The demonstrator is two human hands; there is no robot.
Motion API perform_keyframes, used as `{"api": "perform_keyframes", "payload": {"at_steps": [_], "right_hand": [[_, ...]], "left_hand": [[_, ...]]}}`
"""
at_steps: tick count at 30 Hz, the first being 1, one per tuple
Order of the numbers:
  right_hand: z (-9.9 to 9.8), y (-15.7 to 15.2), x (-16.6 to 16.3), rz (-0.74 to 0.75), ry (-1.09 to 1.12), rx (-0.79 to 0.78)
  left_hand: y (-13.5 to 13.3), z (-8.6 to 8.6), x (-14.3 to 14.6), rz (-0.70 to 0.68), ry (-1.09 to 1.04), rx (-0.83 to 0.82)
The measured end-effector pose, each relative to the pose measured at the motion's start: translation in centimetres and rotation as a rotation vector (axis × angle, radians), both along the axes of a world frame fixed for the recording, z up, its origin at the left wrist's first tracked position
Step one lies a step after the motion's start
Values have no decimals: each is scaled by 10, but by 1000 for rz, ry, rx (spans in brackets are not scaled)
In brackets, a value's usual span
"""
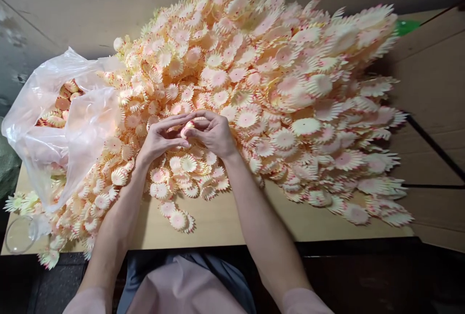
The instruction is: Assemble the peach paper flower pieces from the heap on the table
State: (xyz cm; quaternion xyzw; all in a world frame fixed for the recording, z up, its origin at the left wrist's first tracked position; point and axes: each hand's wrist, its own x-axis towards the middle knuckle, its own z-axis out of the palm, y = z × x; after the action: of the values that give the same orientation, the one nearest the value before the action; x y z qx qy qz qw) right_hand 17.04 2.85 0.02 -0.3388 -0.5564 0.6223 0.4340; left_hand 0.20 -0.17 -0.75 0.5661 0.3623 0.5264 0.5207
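Note:
A small cream petal piece with pink-red tips [187,129] is pinched between the fingers and thumb of my right hand [212,132]. My left hand [165,134] comes up against it from the other side, its fingertips meeting those of the right; its thumb and fingers curve around the piece without plainly gripping it. Both hands are just over a large heap of similar fringed petal discs [247,117], cream with pinkish centres and red-tipped edges. Below the hands, a few discs [178,219] lie on the bare wood near the table's front.
A translucent plastic bag [87,125] holding more petal pieces [62,103] lies open at the left. A clear round container [21,234] stands at the table's [218,222] front left corner. Cardboard [432,134] borders the right side, with a green piece [407,27] behind the heap.

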Motion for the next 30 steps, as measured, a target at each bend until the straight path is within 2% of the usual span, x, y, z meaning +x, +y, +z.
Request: {"api": "perform_keyframes", "payload": {"at_steps": [3,7,14,18,23,26,30], "right_hand": [[-5,1,-1,-15,7,-39],[-11,2,-3,34,-4,-28],[-10,3,-3,84,-21,12],[-11,2,-3,105,-59,49],[-13,2,-4,133,4,-30],[-12,3,-4,93,-5,-52],[-9,4,-2,70,18,-74]], "left_hand": [[-2,1,2,-10,-25,-60],[-3,0,4,9,-15,-82],[-4,-2,4,194,21,-60],[-4,-3,3,249,38,-37],[-4,-5,2,142,-3,-69],[-4,-5,3,62,-21,-81],[-3,-6,4,59,-26,-93]]}}
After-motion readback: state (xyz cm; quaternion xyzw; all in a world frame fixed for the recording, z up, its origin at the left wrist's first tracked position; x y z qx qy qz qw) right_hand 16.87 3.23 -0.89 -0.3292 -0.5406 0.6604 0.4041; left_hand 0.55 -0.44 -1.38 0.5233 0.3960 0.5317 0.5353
